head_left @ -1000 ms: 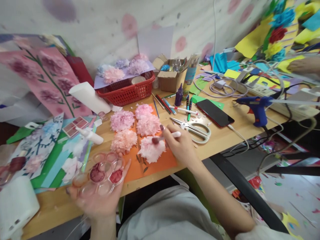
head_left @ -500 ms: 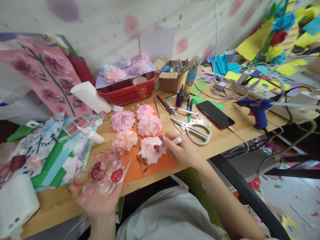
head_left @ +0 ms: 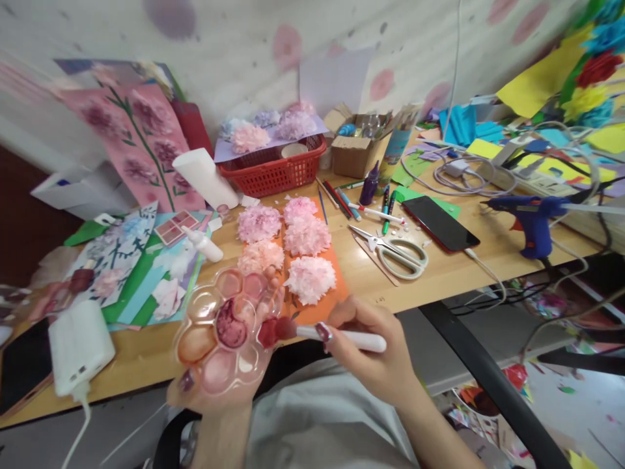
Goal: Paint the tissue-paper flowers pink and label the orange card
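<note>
We saw a clear palette (head_left: 222,332) with wells of dark red, pink and pale orange paint; brush (head_left: 332,335) had a white handle and a red-stained tip. Five paper flowers (head_left: 310,279) were pink to white, on an orange sheet (head_left: 319,311). Basket (head_left: 273,170) was red with a grid pattern. Scissors (head_left: 398,254) had pale green handles, glue gun (head_left: 530,218) was blue, phone (head_left: 439,223) black with a red edge. Table (head_left: 469,260) was light wood. Pink poster (head_left: 139,140) carried dark pink blooms on green stems. Wall (head_left: 234,58) was white with pink blotches
</note>
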A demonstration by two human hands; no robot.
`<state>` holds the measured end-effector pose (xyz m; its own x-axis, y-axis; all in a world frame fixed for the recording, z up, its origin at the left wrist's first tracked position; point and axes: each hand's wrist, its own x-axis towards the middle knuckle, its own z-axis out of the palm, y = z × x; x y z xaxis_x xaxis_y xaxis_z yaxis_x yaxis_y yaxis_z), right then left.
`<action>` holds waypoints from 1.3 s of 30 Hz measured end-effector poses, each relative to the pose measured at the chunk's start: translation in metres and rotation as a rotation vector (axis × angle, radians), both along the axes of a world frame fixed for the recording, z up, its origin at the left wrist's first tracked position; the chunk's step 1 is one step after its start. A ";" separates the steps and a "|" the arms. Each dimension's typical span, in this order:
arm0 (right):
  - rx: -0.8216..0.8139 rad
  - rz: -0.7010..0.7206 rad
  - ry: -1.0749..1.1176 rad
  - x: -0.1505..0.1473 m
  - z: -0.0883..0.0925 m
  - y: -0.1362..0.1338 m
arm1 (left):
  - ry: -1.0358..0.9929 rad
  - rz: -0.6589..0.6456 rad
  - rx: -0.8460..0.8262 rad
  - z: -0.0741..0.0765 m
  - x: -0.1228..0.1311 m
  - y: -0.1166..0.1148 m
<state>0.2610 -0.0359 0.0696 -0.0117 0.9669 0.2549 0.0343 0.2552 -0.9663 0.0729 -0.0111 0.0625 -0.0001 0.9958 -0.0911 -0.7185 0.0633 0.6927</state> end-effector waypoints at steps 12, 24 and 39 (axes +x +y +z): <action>0.028 -0.041 -0.050 -0.007 -0.006 -0.003 | 0.012 -0.148 0.147 -0.025 0.006 -0.012; 0.512 -0.298 -0.819 -0.019 -0.012 0.012 | -0.092 0.168 -0.040 -0.029 -0.019 0.009; 0.500 -0.411 -0.916 -0.026 -0.016 0.025 | -0.295 -0.102 0.178 -0.041 -0.043 0.022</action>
<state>0.2346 -0.0113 0.0537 -0.0977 0.7322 0.6741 0.8506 0.4130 -0.3254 0.0295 0.0112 0.0220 0.1005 0.9896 0.1028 -0.8852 0.0418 0.4633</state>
